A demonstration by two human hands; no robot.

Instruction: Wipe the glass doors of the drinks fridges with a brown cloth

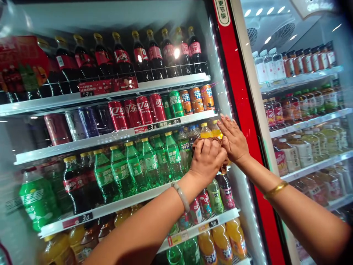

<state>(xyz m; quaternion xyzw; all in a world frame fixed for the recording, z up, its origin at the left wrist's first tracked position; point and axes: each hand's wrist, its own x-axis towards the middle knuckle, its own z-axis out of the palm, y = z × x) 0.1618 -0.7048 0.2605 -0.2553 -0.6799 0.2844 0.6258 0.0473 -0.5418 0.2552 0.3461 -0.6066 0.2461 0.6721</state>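
My left hand (209, 159), with a pale bangle on its wrist, is closed around a crumpled brown cloth (225, 164) at the glass door of a drinks fridge. Parts of the cloth show above the knuckles and beside the fingers; the rest is hidden under the hand. Just to the right, my right hand (235, 140) lies open, fingers stretched upward, against the door near its red frame (242, 84). A gold bracelet (275, 189) circles that wrist. The two hands are side by side, the right thumb close to the cloth.
Behind the glass, shelves hold cola bottles (121, 55), red cans (117, 115), green soda bottles (135, 162) and orange drinks (219, 239). A red sticker (24, 59) is at the upper left. On the right, a second fridge holds more bottles (300, 151).
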